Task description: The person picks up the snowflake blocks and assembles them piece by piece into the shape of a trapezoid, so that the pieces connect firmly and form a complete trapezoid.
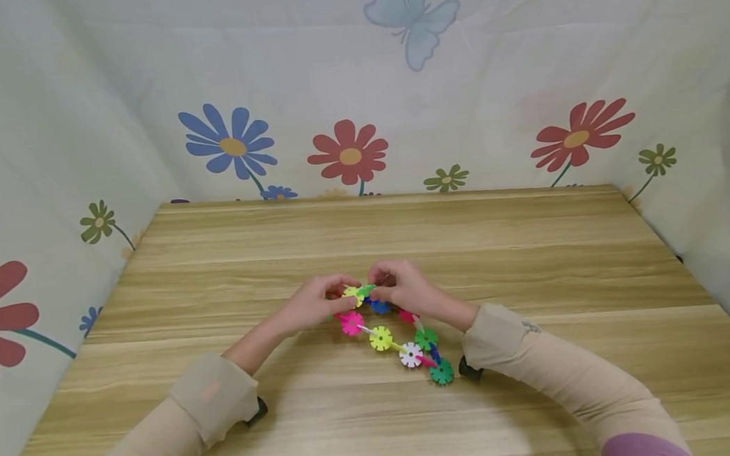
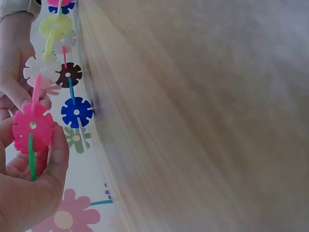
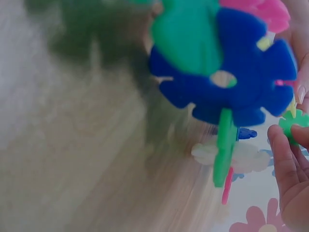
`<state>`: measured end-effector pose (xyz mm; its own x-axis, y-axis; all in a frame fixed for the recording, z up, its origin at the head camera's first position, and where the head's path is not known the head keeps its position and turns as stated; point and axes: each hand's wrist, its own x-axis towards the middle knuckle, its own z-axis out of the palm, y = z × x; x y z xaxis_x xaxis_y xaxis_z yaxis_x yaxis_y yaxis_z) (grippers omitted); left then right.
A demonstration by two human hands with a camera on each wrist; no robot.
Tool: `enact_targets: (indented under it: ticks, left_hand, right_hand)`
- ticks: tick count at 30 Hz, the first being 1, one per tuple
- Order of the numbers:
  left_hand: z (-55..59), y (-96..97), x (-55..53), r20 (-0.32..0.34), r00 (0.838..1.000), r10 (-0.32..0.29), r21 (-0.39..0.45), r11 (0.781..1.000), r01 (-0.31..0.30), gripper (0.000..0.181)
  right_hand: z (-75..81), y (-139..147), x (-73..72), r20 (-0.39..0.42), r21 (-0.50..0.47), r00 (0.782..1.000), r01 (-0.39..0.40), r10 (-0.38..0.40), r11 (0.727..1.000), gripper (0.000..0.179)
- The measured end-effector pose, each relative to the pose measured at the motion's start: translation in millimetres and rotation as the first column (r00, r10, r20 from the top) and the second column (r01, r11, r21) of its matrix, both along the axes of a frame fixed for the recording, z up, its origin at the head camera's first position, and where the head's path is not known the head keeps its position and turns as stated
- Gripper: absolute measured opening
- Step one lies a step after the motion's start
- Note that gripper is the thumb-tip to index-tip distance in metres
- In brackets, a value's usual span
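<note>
A chain of colourful notched plastic discs (image 1: 381,338), flower-like in shape, loops below both hands in the head view. My left hand (image 1: 316,304) grips it at the upper left, by a yellow disc (image 1: 352,297). The left wrist view shows a pink disc (image 2: 33,126) at these fingers, with a green disc edge-on below it. To the right, my right hand (image 1: 409,291) pinches a green disc (image 1: 367,290) close to the left fingertips. In the right wrist view, a blue disc (image 3: 260,72) hangs large in front, and fingers hold a green disc (image 3: 292,123).
The wood-grain table (image 1: 247,249) lies beneath the hands. Behind it and at both sides hangs a pale cloth (image 1: 305,64) printed with flowers and a butterfly. Dark pieces (image 1: 470,368) sit under the sleeve cuffs.
</note>
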<state>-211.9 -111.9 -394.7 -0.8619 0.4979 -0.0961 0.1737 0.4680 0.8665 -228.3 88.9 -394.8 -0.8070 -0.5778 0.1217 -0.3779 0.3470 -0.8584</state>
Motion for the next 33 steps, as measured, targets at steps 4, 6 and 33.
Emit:
enact_targets:
  ticks: [4, 6, 33]
  left_hand:
    - [-0.6, 0.1, 0.2, 0.019, 1.000, 0.011, 0.012, 1.000, -0.011, 0.028]
    - [-0.7, -0.3, 0.3, 0.023, 1.000, 0.018, 0.008, 1.000, -0.018, 0.028]
    - [-2.2, 1.2, -0.5, 0.039, 0.998, 0.044, 0.022, 0.999, -0.045, 0.029]
  right_hand:
    - [0.9, 1, -1.4, -0.008, 0.031, 1.000, 0.000, 0.000, 1.000, 0.007]
    - [1.0, 3, -2.5, 0.002, 0.035, 1.000, -0.004, 0.004, 0.999, 0.008]
    - [-7.2, 17, -20.9, 0.135, 0.199, 0.989, -0.083, 0.057, 0.976, 0.026]
